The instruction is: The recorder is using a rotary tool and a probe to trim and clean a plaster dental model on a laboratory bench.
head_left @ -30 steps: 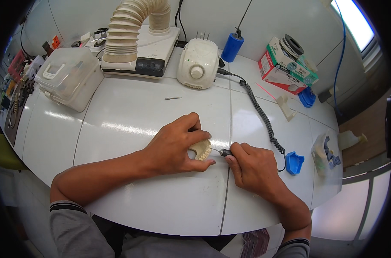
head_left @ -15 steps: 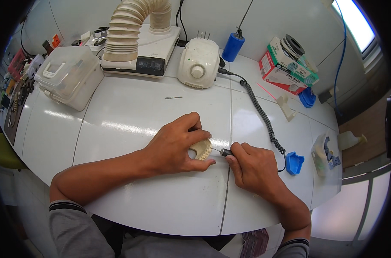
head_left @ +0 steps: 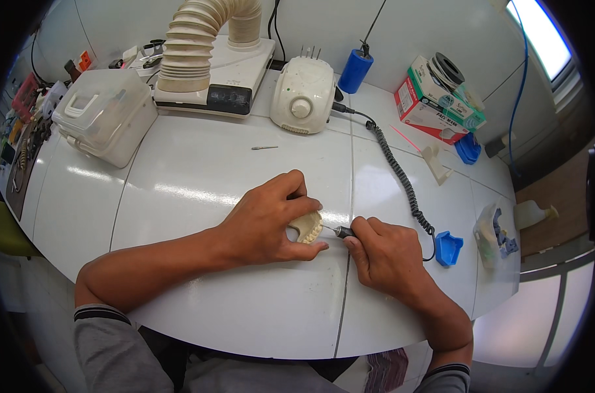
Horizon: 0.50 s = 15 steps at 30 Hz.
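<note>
A cream plaster dental model (head_left: 306,226) with a curved row of teeth is gripped by my left hand (head_left: 264,219), thumb along its near side and fingers along its far side. My right hand (head_left: 389,254) is closed round a dark rotary handpiece (head_left: 343,232). The handpiece's thin bur points left, its tip at or very close to the model's teeth; whether it touches I cannot tell. A coiled black cord (head_left: 402,177) runs from behind my right hand to the white control unit (head_left: 302,98). A small loose bur (head_left: 264,147) lies beyond my left hand.
A clear lidded box (head_left: 107,118) and a white machine with a ribbed hose (head_left: 186,56) stand at the back left. Stacked mask boxes (head_left: 428,108) are at the back right. A blue tray (head_left: 448,249) and a plastic tub (head_left: 490,236) sit right of my right hand.
</note>
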Motion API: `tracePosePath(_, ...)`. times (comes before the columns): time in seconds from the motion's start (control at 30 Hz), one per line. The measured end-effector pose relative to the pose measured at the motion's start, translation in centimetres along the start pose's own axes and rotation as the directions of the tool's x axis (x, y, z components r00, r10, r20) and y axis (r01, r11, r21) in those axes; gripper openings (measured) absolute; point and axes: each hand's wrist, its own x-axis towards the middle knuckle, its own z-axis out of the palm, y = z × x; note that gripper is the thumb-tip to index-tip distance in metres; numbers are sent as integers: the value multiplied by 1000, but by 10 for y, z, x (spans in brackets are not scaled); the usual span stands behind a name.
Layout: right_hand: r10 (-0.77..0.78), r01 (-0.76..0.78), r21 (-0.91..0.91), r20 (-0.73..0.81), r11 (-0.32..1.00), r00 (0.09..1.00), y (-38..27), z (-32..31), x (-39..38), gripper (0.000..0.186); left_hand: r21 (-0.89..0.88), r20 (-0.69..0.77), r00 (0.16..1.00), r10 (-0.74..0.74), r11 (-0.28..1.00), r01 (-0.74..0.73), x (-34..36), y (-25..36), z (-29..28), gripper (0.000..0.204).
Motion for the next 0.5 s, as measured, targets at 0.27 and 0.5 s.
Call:
tracePosePath(0.27,-1,1,8,-5,1000,1000,0,0,0,24,-3,1,1000,0,1000,0,0,0,-1,56)
tracePosePath(0.5,4,-4,2,0,1000,1000,-1,0,0,24,3,9,1000,-2,1000,2,0,0,-1,57)
